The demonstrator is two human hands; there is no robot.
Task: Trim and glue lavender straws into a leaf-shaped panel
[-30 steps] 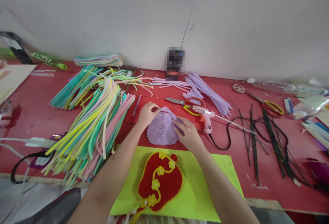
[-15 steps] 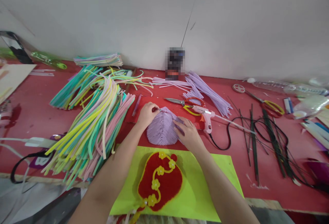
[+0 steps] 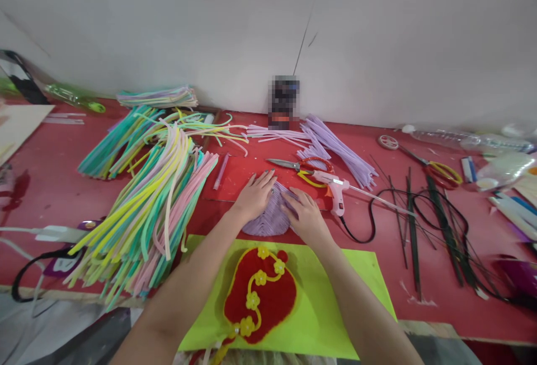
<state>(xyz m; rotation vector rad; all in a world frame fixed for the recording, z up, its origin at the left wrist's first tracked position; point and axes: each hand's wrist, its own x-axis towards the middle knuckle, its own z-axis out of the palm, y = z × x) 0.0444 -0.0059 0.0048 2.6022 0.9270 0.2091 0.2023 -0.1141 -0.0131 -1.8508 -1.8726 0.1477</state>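
A purple leaf-shaped piece made of fuzzy pipe cleaners (image 3: 268, 217) lies flat on the red table, its ribs meeting along a middle line. My left hand (image 3: 257, 194) rests across its upper left part, fingers stretched out. On the right edge of the piece lies my right hand (image 3: 304, 208), fingers apart and palm down. The top of the piece is partly hidden beneath my hands. Nearer to me, a red fuzzy panel with yellow flowers (image 3: 271, 298) rests on a lime-green sheet (image 3: 331, 303).
Bundles of coloured pipe cleaners (image 3: 146, 208) spread at left. Purple pipe cleaners (image 3: 339, 150) lie behind, by scissors (image 3: 289, 162) and a pink glue gun (image 3: 338, 194) with a black cord. Dark green stems (image 3: 413, 242) and more scissors (image 3: 440, 172) are at right.
My left hand has moved from pinching at the tip of the purple leaf to lying flat over its upper left side. My right hand stays nearly in place on the right edge.
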